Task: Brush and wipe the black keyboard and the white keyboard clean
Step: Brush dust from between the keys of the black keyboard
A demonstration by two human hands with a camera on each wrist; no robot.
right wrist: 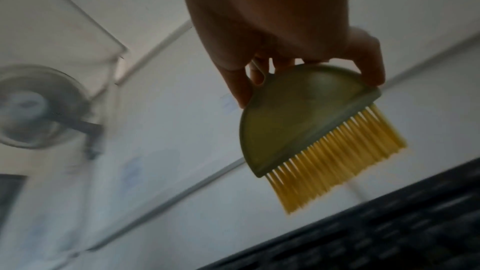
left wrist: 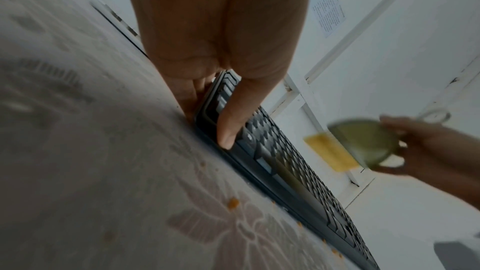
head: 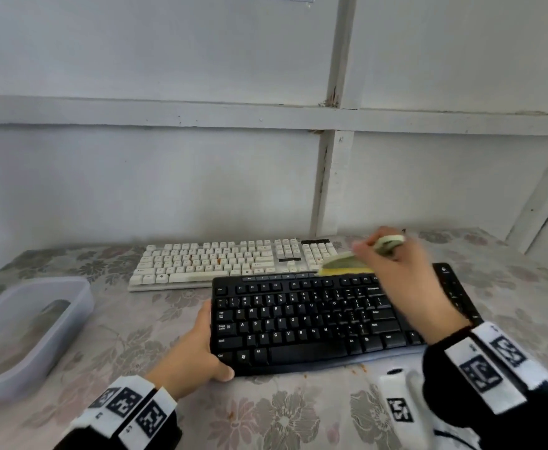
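Both hands are busy at the black keyboard [head: 324, 319]: the left hand [head: 198, 349] grips its left end, thumb curled over the front corner by the Ctrl key and fingers tucked beneath the edge, as the left wrist view shows with the thumb [left wrist: 233, 114] lying across the frame. The right hand [head: 402, 274] pinches a small brush [head: 347, 264] by its half-round olive-green plastic back, fingers wrapped over the curved top; its short yellow bristles [right wrist: 335, 157] point down toward the keyboard's upper right rows, and the blur hides whether they touch the keys. That keyboard is matte black with white legends, a wide space bar and a slightly curved front edge, lying near the front of the desk [head: 136, 319] on a grey floral cloth. Orange crumbs [left wrist: 233, 203] are scattered on the cloth along its front edge. Just behind it, close to the wall, sits the white keyboard [head: 230, 261], cream-coloured with a full number pad, a few orange specks showing among its keys; its front right corner is hidden by the black one. A translucent plastic tub [head: 29, 332] stands at the left of the desk, well apart from both keyboards.
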